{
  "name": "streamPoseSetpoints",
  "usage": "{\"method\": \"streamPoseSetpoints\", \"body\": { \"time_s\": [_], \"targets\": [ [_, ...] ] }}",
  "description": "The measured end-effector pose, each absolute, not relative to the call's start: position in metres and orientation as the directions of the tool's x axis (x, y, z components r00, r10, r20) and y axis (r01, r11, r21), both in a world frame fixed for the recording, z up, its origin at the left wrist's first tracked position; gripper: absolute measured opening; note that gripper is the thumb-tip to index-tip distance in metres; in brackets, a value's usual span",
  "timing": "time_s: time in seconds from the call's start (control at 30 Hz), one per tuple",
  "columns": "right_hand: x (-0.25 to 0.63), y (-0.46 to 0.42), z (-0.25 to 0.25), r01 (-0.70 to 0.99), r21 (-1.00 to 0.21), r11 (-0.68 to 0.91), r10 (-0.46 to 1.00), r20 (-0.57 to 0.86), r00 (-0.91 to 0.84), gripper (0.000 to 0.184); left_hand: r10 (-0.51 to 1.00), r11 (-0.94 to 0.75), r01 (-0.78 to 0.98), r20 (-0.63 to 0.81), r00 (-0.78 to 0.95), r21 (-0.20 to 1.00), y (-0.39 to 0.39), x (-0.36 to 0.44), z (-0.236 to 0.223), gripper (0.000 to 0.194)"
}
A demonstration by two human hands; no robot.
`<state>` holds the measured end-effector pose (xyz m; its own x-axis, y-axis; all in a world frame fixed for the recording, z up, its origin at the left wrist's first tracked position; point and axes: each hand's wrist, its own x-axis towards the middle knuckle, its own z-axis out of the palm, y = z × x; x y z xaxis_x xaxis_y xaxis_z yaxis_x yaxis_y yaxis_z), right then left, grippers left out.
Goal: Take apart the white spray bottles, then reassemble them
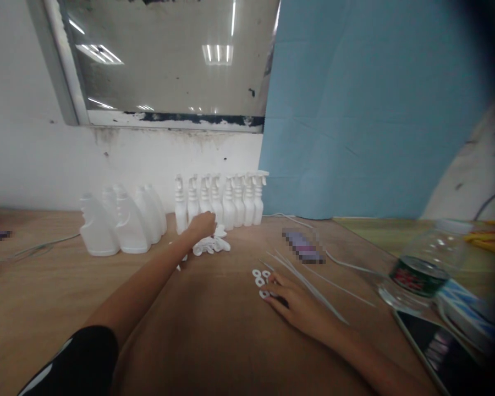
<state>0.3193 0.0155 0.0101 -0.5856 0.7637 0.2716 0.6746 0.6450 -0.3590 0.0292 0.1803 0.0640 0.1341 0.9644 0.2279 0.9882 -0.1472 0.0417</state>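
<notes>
My left hand (pixel 202 225) reaches far forward, fingers curled down onto a small pile of white spray-trigger heads (pixel 211 245) just in front of a row of several white bottles with triggers fitted (pixel 220 201). What its fingers hold is hidden. My right hand (pixel 295 302) lies flat on the wooden table (pixel 214 330), fingers stretched toward a few small white rings (pixel 260 280). Several thin white dip tubes (pixel 309 283) lie right beside that hand.
Several white bottles without triggers (pixel 121 223) stand at back left. A clear plastic bottle with a dark label (pixel 424 264) lies at right, near a dark tablet (pixel 437 346). A white cable (pixel 346 261) crosses the table. A blue sheet (pixel 375 110) and white wall stand behind.
</notes>
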Motion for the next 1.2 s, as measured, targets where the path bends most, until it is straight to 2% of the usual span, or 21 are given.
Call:
{"method": "streamPoseSetpoints", "body": {
  "time_s": [0.17, 0.27, 0.57, 0.67, 0.77, 1.03, 1.2],
  "targets": [
    [0.32, 0.014, 0.008, 0.654, -0.371, 0.66, 0.75, 0.273, -0.602, 0.022, 0.966, -0.243, 0.969, 0.085, 0.246, -0.039, 0.198, 0.061, 0.053, 0.035],
    [0.321, 0.015, 0.006, 0.649, -0.384, 0.657, 0.752, 0.276, -0.599, 0.023, 0.96, -0.272, 0.96, 0.051, 0.275, -0.072, 0.204, 0.063, 0.051, 0.034],
    [0.319, 0.015, 0.006, 0.626, -0.423, 0.655, 0.753, 0.299, -0.586, 0.015, 0.864, -0.44, 0.888, 0.206, 0.459, -0.135, 0.186, 0.059, 0.067, 0.034],
    [0.319, 0.016, 0.005, 0.622, -0.426, 0.656, 0.751, 0.295, -0.59, 0.02, 0.829, -0.469, 0.876, 0.285, 0.482, -0.115, 0.171, 0.053, 0.073, 0.035],
    [0.319, 0.017, 0.004, 0.614, -0.431, 0.661, 0.745, 0.283, -0.603, 0.017, 0.813, -0.477, 0.875, 0.337, 0.475, -0.081, 0.166, 0.048, 0.078, 0.035],
    [0.318, 0.013, 0.01, 0.667, -0.454, 0.59, 0.804, 0.261, -0.534, 0.013, 0.867, -0.451, 0.891, 0.26, 0.425, 0.046, 0.187, 0.061, 0.062, 0.034],
    [0.315, 0.01, 0.015, 0.682, -0.462, 0.567, 0.817, 0.205, -0.54, 0.012, 0.844, -0.483, 0.863, 0.339, 0.415, 0.148, 0.179, 0.066, 0.058, 0.034]
  ]
}}
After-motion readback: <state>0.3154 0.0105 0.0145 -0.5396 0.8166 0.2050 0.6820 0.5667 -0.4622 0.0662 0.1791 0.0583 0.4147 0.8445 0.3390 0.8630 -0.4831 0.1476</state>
